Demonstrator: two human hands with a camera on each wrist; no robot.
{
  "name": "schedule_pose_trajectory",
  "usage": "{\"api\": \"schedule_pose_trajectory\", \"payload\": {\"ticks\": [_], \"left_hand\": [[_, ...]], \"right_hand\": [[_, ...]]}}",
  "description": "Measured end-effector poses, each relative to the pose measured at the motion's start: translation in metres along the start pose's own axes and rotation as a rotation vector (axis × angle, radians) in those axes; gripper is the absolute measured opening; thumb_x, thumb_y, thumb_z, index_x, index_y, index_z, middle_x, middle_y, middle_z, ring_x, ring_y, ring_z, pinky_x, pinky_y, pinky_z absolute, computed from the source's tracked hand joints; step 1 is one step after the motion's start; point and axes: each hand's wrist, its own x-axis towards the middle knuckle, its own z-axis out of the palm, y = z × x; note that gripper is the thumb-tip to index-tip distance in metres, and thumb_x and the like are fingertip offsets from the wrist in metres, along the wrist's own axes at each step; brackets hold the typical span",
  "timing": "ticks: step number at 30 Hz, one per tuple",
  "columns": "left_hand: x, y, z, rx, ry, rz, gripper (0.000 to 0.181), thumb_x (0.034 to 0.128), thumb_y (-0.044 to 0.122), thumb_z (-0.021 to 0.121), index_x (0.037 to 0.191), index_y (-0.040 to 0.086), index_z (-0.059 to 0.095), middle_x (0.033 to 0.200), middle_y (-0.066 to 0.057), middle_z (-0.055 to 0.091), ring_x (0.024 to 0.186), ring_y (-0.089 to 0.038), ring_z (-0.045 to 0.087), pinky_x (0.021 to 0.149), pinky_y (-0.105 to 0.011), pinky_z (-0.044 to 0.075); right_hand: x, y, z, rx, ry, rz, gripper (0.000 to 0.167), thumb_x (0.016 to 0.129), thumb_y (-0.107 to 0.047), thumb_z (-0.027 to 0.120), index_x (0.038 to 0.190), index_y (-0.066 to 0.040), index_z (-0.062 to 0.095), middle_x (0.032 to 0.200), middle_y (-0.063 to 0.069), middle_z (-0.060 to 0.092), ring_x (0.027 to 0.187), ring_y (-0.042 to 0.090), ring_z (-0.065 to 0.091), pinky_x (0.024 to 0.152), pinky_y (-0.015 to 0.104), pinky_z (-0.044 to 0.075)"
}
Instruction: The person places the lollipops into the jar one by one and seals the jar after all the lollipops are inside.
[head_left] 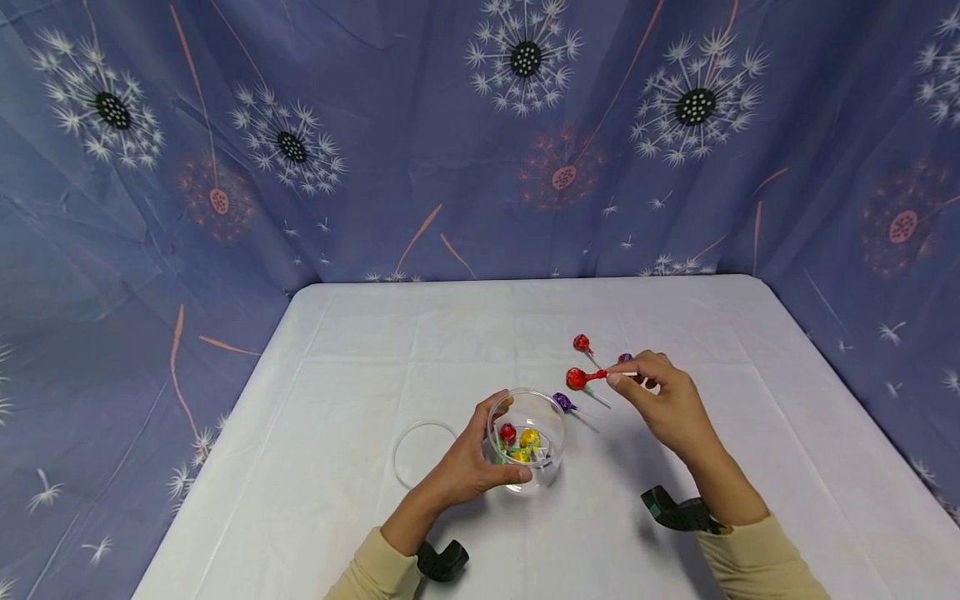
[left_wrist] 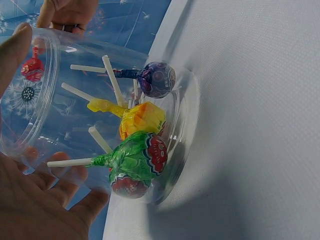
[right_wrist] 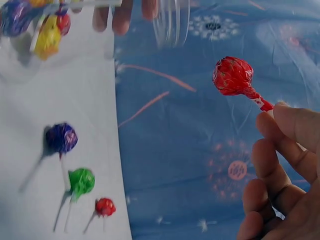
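"Head view: which step do you read?"

"My judgement: bringing a red lollipop (head_left: 577,379) to the clear container (head_left: 536,408). The right hand (head_left: 660,400) pinches its stick between thumb and forefinger, the candy pointing left of that hand."

"And its other fingers?"

"Loosely bent and holding nothing, as the right-wrist view shows."

"The left hand (head_left: 483,458)?"

"Part-closed round the container, thumb on the near side, fingers round the far side. Inside, the left-wrist view shows a green lollipop (left_wrist: 132,155), a yellow lollipop (left_wrist: 142,119) and a purple lollipop (left_wrist: 159,79), among others."

"What lies about the hands?"

"On the table (head_left: 337,367), a second purple lollipop (head_left: 563,402) lies between them, just right of the container. A second red lollipop (head_left: 581,342) lies ahead and left of the right hand. A clear ring (head_left: 423,422), perhaps a lid, lies just left of the left hand."

"The next move?"

"If the pinched one belongs inside, it calls for a leftward shift over the rim, then a loosened pinch, the left hand steadying the container."
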Motion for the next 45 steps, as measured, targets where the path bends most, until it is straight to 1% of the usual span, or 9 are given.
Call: {"api": "schedule_pose_trajectory", "payload": {"ticks": [7, 14, 22, 24, 30, 32, 35, 40, 45], "left_hand": [[0.000, 0.001, 0.000, 0.001, -0.005, 0.007, 0.095, 0.0734, 0.038, 0.080, 0.146, 0.038, 0.018, 0.149, -0.007, 0.036, 0.138, -0.024, 0.035, 0.112, -0.047, 0.027], [0.000, 0.001, 0.000, 0.004, -0.009, 0.000, 0.098, 0.0741, 0.038, 0.079, 0.149, 0.030, 0.017, 0.150, -0.008, 0.035, 0.138, -0.025, 0.035, 0.112, -0.048, 0.028], [0.000, 0.001, 0.000, -0.008, -0.014, -0.019, 0.097, 0.0747, 0.031, 0.080, 0.147, 0.038, 0.016, 0.147, -0.001, 0.037, 0.133, -0.018, 0.040, 0.111, -0.045, 0.031], [-0.001, 0.005, -0.001, -0.021, -0.017, -0.017, 0.097, 0.0747, 0.028, 0.080, 0.148, 0.034, 0.016, 0.146, 0.000, 0.038, 0.132, -0.020, 0.041, 0.110, -0.046, 0.031], [-0.008, 0.027, -0.006, -0.045, -0.040, -0.017, 0.097, 0.0756, 0.026, 0.079, 0.150, 0.017, 0.017, 0.144, -0.003, 0.039, 0.131, -0.028, 0.042, 0.109, -0.049, 0.031], [-0.009, 0.030, -0.007, -0.046, -0.045, -0.017, 0.097, 0.0758, 0.027, 0.079, 0.150, 0.016, 0.017, 0.144, -0.004, 0.039, 0.130, -0.029, 0.042, 0.109, -0.050, 0.031], [-0.007, 0.024, -0.005, -0.057, -0.044, -0.008, 0.099, 0.0755, 0.028, 0.080, 0.150, 0.017, 0.016, 0.144, -0.005, 0.039, 0.130, -0.029, 0.043, 0.108, -0.051, 0.032], [-0.001, 0.005, -0.002, -0.046, -0.034, 0.006, 0.100, 0.0744, 0.033, 0.080, 0.150, 0.026, 0.015, 0.148, -0.005, 0.035, 0.131, -0.023, 0.042, 0.107, -0.047, 0.034], [-0.001, 0.000, -0.002, -0.026, -0.032, 0.012, 0.099, 0.0744, 0.038, 0.079, 0.149, 0.030, 0.015, 0.151, -0.009, 0.032, 0.134, -0.022, 0.040, 0.107, -0.045, 0.035]], "right_hand": [[0.000, -0.011, 0.009, 0.056, -0.034, -0.089, 0.010, 0.087, -0.013, 0.068, 0.092, -0.019, 0.074, 0.081, -0.006, 0.060, 0.084, 0.006, 0.044, 0.074, 0.027, 0.034], [0.001, -0.018, 0.020, 0.055, -0.077, -0.115, 0.009, 0.085, -0.016, 0.071, 0.089, -0.024, 0.074, 0.079, -0.009, 0.062, 0.083, 0.006, 0.045, 0.073, 0.024, 0.037], [0.000, -0.025, 0.035, 0.042, -0.107, -0.177, 0.009, 0.082, -0.017, 0.073, 0.087, -0.024, 0.074, 0.081, -0.009, 0.062, 0.081, 0.010, 0.046, 0.069, 0.023, 0.038], [0.000, -0.027, 0.039, 0.042, -0.115, -0.194, 0.010, 0.081, -0.017, 0.073, 0.087, -0.025, 0.074, 0.079, -0.009, 0.060, 0.080, 0.011, 0.046, 0.067, 0.023, 0.038], [0.000, -0.030, 0.046, 0.017, -0.135, -0.234, 0.011, 0.080, -0.017, 0.075, 0.086, -0.026, 0.073, 0.074, -0.013, 0.055, 0.078, 0.011, 0.045, 0.066, 0.024, 0.037], [0.000, -0.031, 0.048, -0.002, -0.140, -0.247, 0.011, 0.079, -0.015, 0.075, 0.085, -0.025, 0.073, 0.074, -0.014, 0.055, 0.078, 0.012, 0.045, 0.066, 0.024, 0.037], [0.000, -0.033, 0.052, -0.032, -0.153, -0.260, 0.011, 0.079, -0.014, 0.075, 0.084, -0.024, 0.074, 0.074, -0.014, 0.055, 0.078, 0.014, 0.045, 0.065, 0.024, 0.037], [-0.001, -0.035, 0.059, -0.054, -0.184, -0.270, 0.009, 0.079, -0.015, 0.075, 0.079, -0.024, 0.072, 0.075, -0.015, 0.056, 0.077, 0.017, 0.046, 0.065, 0.024, 0.036], [-0.003, -0.036, 0.065, -0.095, -0.206, -0.274, 0.008, 0.079, -0.019, 0.075, 0.075, -0.024, 0.071, 0.076, -0.015, 0.056, 0.078, 0.008, 0.040, 0.068, 0.026, 0.035]]}}
